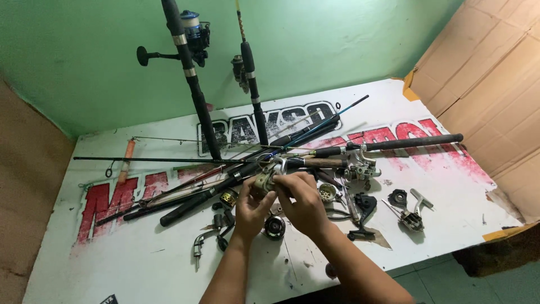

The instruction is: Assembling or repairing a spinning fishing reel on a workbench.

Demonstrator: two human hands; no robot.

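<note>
Left hand (251, 209) cups small reel body (263, 183) at table centre, steadying it. Right hand (301, 204) fingers pinch its top, apparently working on it. Reel parts (408, 211) spread near right on white table (140, 264), within reach. 2 rods (194, 84) lean against far wall.

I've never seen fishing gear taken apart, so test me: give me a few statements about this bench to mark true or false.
1. Both hands hold one small reel part. True: the left hand and right hand meet on a tan reel part.
2. Two rods stand leaning on the green wall. True: one rod with a spinning reel, one thinner rod.
3. The table is bare wood. False: the table is a white board with large red and black lettering.
4. The pliers are in the right hand. False: pliers lie on the table.
</note>
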